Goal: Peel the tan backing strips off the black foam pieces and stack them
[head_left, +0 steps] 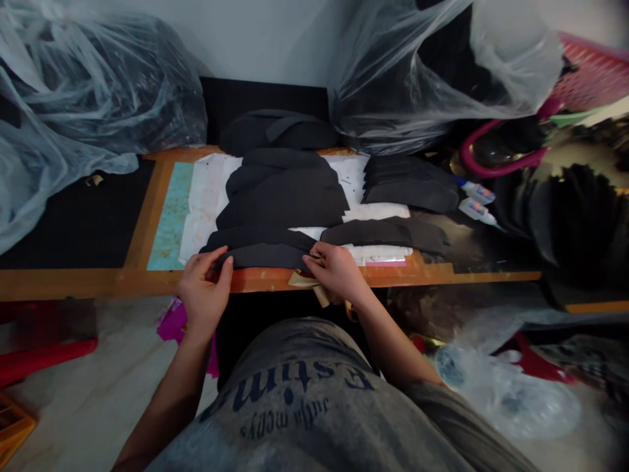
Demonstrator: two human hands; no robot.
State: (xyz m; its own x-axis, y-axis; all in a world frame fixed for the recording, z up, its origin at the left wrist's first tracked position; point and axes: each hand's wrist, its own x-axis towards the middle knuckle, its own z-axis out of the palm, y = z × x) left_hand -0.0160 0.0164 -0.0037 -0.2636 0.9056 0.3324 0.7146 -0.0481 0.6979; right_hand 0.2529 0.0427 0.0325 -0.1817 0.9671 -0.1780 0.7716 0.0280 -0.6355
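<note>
A curved black foam-like piece (268, 255) lies along the front edge of the table, one hand at each end. My left hand (204, 278) pinches its left end between thumb and fingers. At the right end, my right hand (337, 269) has its fingers closed on the piece, and tan strips (304, 279) show under and beside that hand. Just behind lies a stack of similar black pieces (289, 196), overlapping on white paper (204, 190). More black pieces (368, 231) lie to the right of my right hand.
Clear plastic bags of dark material stand at the back left (108, 85) and back right (407, 78). Two small glue bottles (476, 191) lie at the right, near a fanned row of black pieces (580, 216). A pink basket (594, 72) stands at the far right.
</note>
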